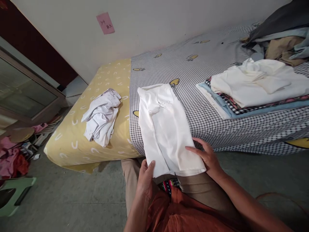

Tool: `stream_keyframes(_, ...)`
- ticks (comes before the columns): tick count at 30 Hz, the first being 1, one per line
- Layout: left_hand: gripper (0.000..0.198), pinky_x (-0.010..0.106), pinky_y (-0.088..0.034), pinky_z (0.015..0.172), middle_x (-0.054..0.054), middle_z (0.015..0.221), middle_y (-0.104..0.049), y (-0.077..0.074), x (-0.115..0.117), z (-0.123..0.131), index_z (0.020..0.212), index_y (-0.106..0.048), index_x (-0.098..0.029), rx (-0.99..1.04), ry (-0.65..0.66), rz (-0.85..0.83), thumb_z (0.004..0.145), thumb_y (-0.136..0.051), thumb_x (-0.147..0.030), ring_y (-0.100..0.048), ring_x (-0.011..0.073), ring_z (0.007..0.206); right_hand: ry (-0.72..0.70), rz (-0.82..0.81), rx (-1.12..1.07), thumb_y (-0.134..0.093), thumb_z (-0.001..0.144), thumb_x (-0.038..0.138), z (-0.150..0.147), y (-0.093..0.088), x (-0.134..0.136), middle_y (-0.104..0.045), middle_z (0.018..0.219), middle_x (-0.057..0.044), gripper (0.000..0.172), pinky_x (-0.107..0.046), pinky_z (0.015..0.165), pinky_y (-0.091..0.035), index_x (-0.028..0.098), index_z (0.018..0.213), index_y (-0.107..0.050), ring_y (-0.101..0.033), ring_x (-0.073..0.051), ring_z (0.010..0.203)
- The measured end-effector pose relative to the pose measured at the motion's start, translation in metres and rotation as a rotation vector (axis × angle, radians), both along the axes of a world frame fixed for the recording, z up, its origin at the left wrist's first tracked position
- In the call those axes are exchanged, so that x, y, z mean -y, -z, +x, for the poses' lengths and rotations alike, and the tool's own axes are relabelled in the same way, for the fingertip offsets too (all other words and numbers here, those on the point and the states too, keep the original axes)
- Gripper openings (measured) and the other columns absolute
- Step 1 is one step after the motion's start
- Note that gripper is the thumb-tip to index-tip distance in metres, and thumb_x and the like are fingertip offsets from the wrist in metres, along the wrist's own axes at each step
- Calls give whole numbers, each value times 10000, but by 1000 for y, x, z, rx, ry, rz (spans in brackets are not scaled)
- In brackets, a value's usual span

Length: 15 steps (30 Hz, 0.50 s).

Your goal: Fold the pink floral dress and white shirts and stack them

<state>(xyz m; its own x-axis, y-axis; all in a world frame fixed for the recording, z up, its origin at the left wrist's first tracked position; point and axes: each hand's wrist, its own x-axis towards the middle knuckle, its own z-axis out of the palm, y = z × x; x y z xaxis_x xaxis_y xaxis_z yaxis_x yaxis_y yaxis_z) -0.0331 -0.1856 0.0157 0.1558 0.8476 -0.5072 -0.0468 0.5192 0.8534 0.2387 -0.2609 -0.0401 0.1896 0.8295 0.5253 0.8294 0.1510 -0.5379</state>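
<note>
A white shirt (166, 129), folded into a long strip with its collar end away from me, lies on the checked bedspread and hangs over the bed's edge above my lap. My left hand (146, 177) pinches its near left corner, thumb on top and fingers mostly hidden under the cloth. At the near right edge, my right hand (209, 158) grips the shirt with the thumb over the fabric; some fingers are hidden behind it. To the left, a crumpled pale shirt (102, 116) rests on the yellow bed cover (70, 138).
Right of the white shirt, a stack of folded clothes (227, 109) has a loosely laid white garment (260, 82) on top. Dark and tan clothes (285, 45) are heaped behind. A green stool (18, 193) and piled items (14, 154) stand on the floor at left.
</note>
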Motion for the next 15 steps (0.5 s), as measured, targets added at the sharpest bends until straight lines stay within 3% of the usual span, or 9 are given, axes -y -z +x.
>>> stream_keyframes(5,408,367,-551,976,73,1352,-680,3,-3,-5,1245,-557,-280,-88,5,-19,910,-524,-511,-634,271,1246,31,34,-12,-486,1000,225,-2,2,-2,-469,1494,-76,414,-555,1067,-446,369,1347,-660,-527,-328,1295)
stream_keyframes(9,665,299,-502,1043,23,1630,-413,3,-3,-11,1576,-188,-361,-174,60,81,973,-393,-552,-477,199,1432,38,41,8,-477,1006,210,-2,4,-2,-411,1535,-76,447,-569,1092,-428,381,1396,-612,-479,-330,1353)
stream_keyframes(12,777,302,-543,936,46,1451,-605,2,0,-15,1614,16,-364,-203,138,182,977,-401,-520,-627,200,1241,40,34,23,-474,1009,244,-1,6,-3,-439,1511,-77,415,-588,1068,-438,379,1366,-638,-498,-339,1327)
stream_keyframes(15,768,311,-554,888,42,1310,-686,2,0,-18,1623,-19,-337,-193,150,286,970,-415,-428,-675,197,1093,27,10,31,-473,1012,273,0,7,-3,-476,1478,-87,401,-586,1048,-454,369,1364,-639,-520,-339,1300)
